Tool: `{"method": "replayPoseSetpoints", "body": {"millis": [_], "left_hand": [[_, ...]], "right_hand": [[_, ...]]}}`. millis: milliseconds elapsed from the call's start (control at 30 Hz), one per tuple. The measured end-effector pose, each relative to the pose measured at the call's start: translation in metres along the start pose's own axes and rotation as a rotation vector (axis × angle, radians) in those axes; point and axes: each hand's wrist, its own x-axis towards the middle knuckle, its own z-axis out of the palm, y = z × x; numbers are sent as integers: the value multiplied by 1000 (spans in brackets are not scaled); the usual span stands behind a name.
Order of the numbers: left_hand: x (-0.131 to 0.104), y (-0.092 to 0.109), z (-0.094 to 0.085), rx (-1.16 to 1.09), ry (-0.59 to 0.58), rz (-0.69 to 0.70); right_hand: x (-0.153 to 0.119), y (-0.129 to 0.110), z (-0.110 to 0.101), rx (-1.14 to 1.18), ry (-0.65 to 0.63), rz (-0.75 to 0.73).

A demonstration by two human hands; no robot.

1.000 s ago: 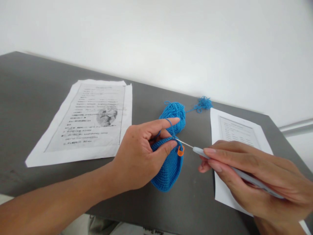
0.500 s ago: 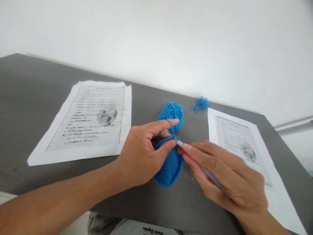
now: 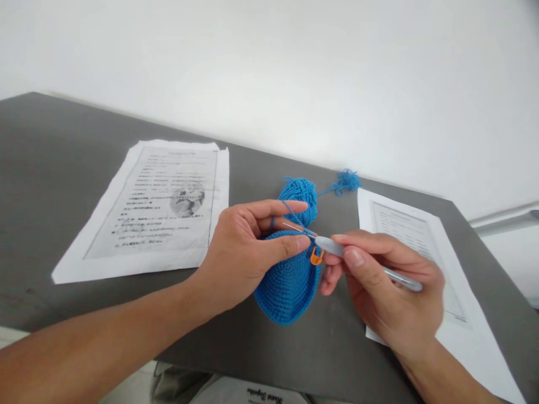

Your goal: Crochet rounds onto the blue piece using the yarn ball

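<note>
My left hand (image 3: 248,252) pinches the upper edge of a blue crocheted piece (image 3: 288,286) between thumb and fingers, with blue yarn looped over its raised index finger. My right hand (image 3: 389,280) is closed on the grey handle of a crochet hook (image 3: 330,246). The hook's thin metal shaft points left across the top edge of the piece, with yarn around it. An orange stitch marker (image 3: 316,256) hangs at the piece's right edge, just below the hook. Right behind my left fingers lies a blue yarn ball (image 3: 301,193).
A printed sheet (image 3: 147,241) lies on the dark table (image 3: 76,134) at the left. Another sheet (image 3: 484,342) is at the right, partly under my right hand. A small yarn tangle (image 3: 347,179) lies near the back edge, by the white wall.
My right hand has turned, and the hook now lies flatter, with more of its handle and shaft showing. The blue piece has tilted and shows more of its face; the marker is more visible.
</note>
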Motion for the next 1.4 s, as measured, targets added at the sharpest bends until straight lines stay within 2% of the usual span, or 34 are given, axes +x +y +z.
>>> {"method": "replayPoseSetpoints", "body": {"millis": [100, 200, 267, 400, 667, 833, 1033, 1167, 1300, 1400], "left_hand": [[1, 1, 1, -96, 13, -66], [3, 4, 4, -187, 23, -146], [3, 5, 5, -214, 24, -171], [4, 7, 6, -209, 9, -156], [7, 8, -3, 74, 44, -48], [7, 11, -5, 215, 23, -19], [10, 16, -9, 368, 18, 44], [12, 18, -11, 548, 7, 119], [13, 18, -13, 656, -37, 146], [13, 17, -13, 667, -66, 143]], "right_hand": [[0, -6, -2, -414, -79, -259], [-4, -16, -3, -887, -273, -518], [-7, -20, -2, -1047, -355, -618], [-9, -22, 3, -1228, -359, -739], [-6, -21, -1, -1212, -415, -775], [-4, -29, -11, -1134, -513, -700], [-8, -28, -27, -1060, -508, -637], [-5, -31, -37, -963, -573, -563], [5, -36, -36, -869, -542, -464], [8, -35, -32, -823, -500, -460]]}}
